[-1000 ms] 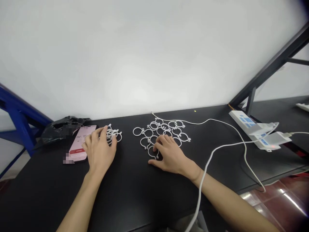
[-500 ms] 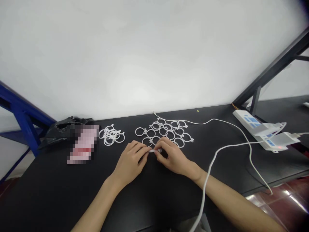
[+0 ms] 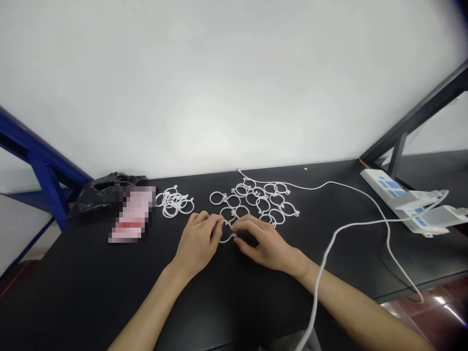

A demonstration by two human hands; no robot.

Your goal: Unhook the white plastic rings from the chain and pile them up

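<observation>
Pinched between the thumb and fingers of my left hand (image 3: 197, 239) is a thin white ring (image 3: 225, 240) with small tabs at its ends. Its lower curve shows beside the left thumb, and the rest is partly hidden by the fingers. My right hand (image 3: 268, 243) is just right of the ring, thumb and index finger apart, their tips close to the tabs; whether they touch is hard to tell. Behind the hands lies a spread of similar white rings (image 3: 252, 197), some overlapping. Left of them is a tighter pile of white rings (image 3: 171, 213).
A black plastic bag (image 3: 91, 195) and a blurred pink item (image 3: 137, 209) lie on the black table (image 3: 204, 302) at left. At right stands a white power strip (image 3: 376, 180) with plugged-in adapters. A white cable (image 3: 332, 239) crosses over my right forearm. A white wall rises behind.
The ring between my hands has turned so that its curve and tabs now show. My right thumb and index finger have spread apart. The whole view has shifted slightly.
</observation>
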